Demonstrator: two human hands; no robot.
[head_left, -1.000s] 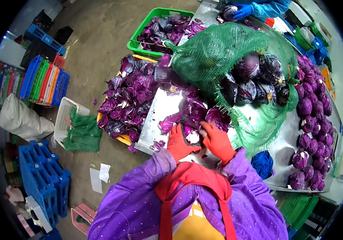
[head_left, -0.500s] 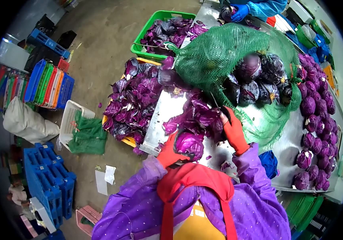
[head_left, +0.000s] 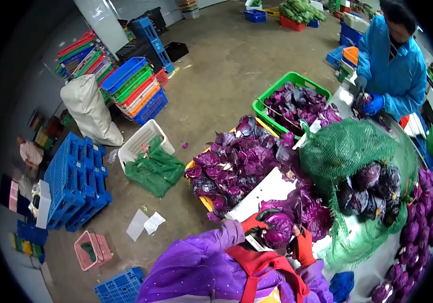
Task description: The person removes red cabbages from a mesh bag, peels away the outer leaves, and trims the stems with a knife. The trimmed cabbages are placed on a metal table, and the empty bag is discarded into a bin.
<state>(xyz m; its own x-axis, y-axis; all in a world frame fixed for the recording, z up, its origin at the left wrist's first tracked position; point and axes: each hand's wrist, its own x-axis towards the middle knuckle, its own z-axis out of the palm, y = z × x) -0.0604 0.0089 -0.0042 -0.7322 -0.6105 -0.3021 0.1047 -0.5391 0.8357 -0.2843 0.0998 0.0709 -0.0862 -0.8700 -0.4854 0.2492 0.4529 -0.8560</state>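
Observation:
My left hand (head_left: 255, 223), in a red and dark glove, is closed around the left side of a trimmed red cabbage (head_left: 278, 231), held up close to my body. On the cabbage's other side is my right hand (head_left: 304, 246), also gloved, its fingers curled round a knife whose blade is hard to see from here; the thumb is beside the cabbage. Loose purple outer leaves (head_left: 316, 218) lie on the metal table (head_left: 267, 191) just beyond. A green mesh sack (head_left: 347, 146) spills untrimmed dark cabbages (head_left: 370, 189) to the right.
Leaf-filled crates, one yellow (head_left: 205, 202) and one green (head_left: 257, 107), stand along the table's left. Trimmed cabbages (head_left: 418, 227) line the right side. A co-worker in blue (head_left: 395, 65) handles a cabbage at the far end. Blue pallets (head_left: 72, 182) and a white basket (head_left: 143, 139) are left.
My view has swung left and up. My right hand has come back from the leaf pile to the cabbage, which my left hand still holds, now raised and more fully visible.

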